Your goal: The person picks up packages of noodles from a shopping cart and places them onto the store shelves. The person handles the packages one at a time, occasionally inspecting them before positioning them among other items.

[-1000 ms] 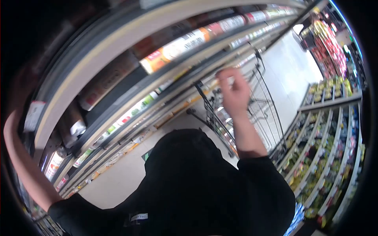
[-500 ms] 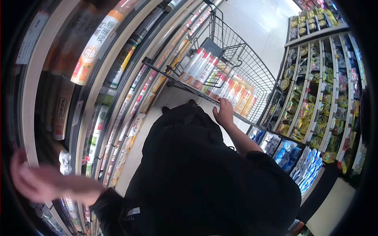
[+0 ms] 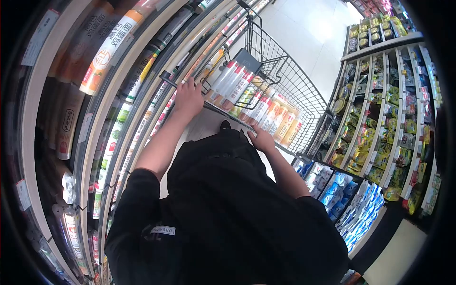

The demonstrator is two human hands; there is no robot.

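A black wire shopping cart [image 3: 304, 71] stands in front of me. My left hand [image 3: 190, 99] is closed over the left part of its handle, and my right hand [image 3: 261, 138] grips the same bar farther right; the undersides of the fingers are hidden. Inside the cart lie several long packs of dried noodles [image 3: 232, 85] with red or orange ends. More noodle packs [image 3: 281, 121] rest side by side just beyond my right hand. A dark flat panel [image 3: 248, 61] sits at the cart's left side, near the folded wire seat.
Close on my left, a tall shelf holds noodle packs, among them an orange-ended one [image 3: 110, 52]. To the right stands a rack of yellow and green snack bags [image 3: 365, 142]. Blue and white packets [image 3: 363, 216] fill low bins beside me. Pale floor tiles [image 3: 304, 23] stretch ahead.
My left hand has swung from the shelf at the lower left up to the cart handle and closed on it. My right hand stays on the bar. The view has shifted slightly.
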